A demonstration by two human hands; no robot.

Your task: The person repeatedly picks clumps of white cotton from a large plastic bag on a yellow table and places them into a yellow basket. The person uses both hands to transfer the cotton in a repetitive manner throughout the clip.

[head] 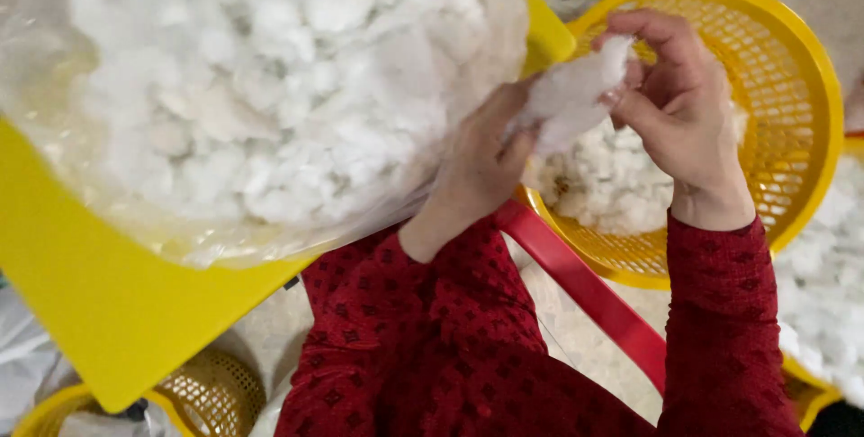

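Note:
My left hand point(477, 162) and my right hand point(677, 104) both grip one tuft of white cotton point(571, 95), held between them above the near rim of a round yellow mesh basket point(792, 59). The left fingers pinch the tuft's left end, the right fingers its right end. Both arms wear dark red patterned sleeves. A loose heap of white cotton point(612, 180) lies inside the basket under the tuft.
A large clear plastic bag full of white cotton point(270, 86) rests on a yellow chair seat point(108, 302) at left. A red bar point(585, 288) runs below the basket. More cotton point(823, 284) lies at right, and a small woven basket point(211, 392) sits at bottom left.

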